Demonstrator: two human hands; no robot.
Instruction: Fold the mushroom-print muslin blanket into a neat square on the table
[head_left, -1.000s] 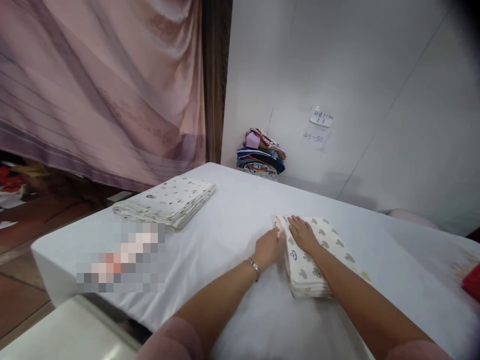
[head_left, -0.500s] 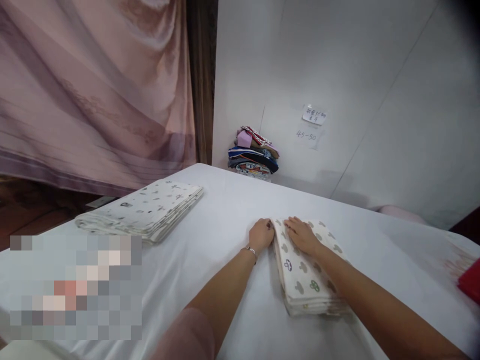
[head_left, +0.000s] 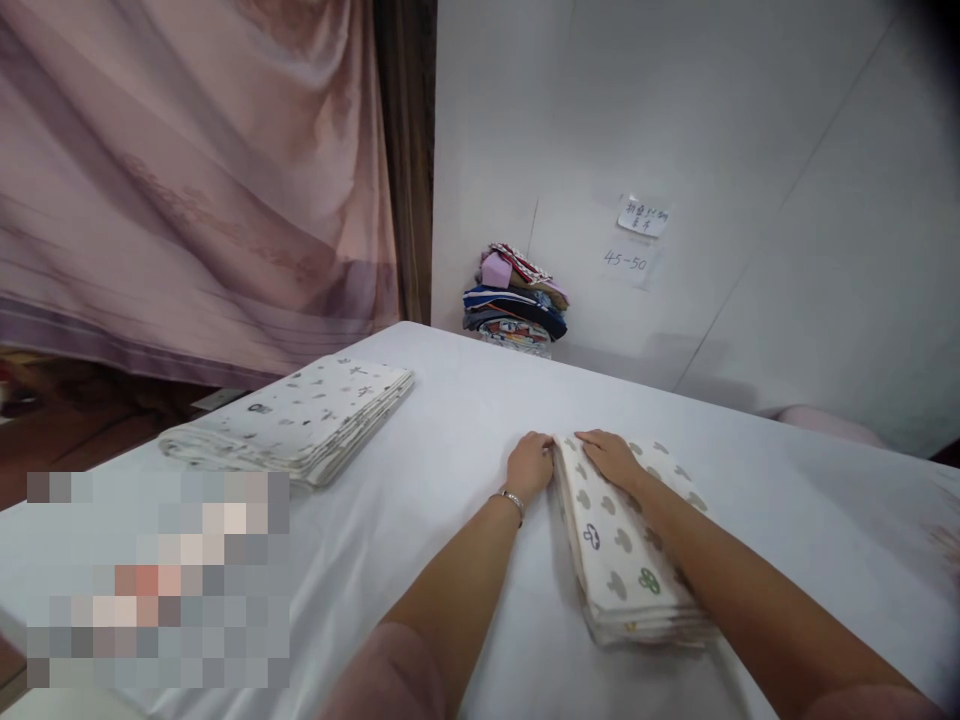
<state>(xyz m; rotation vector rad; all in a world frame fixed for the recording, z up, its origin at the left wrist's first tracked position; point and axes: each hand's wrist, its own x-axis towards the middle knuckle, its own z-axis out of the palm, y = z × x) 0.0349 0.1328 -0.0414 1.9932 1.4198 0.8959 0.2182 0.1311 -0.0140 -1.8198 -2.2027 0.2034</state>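
Note:
A thick folded cloth (head_left: 611, 570), white with grey, purple and green mushroom-like prints, lies on the white-covered table before me. My left hand (head_left: 531, 466), a bracelet at its wrist, is closed at the cloth's far left corner; its curled fingertips are partly hidden at the edge. My right hand (head_left: 611, 460) rests palm down across the top near the far edge, fingers stretched toward that same corner. The right forearm covers part of the cloth's right side.
Another folded cloth (head_left: 300, 415) with small dark prints lies on the left of the white table cover (head_left: 480, 400). Beyond the far edge rises a pile of coloured fabrics (head_left: 515, 300) against the wall. A pink curtain (head_left: 210, 180) hangs at left. A blurred patch hides the lower left.
My right hand has shifted toward the cloth's far edge, its fingers less spread than before. My left hand stays at the corner. The whole view has shifted slightly.

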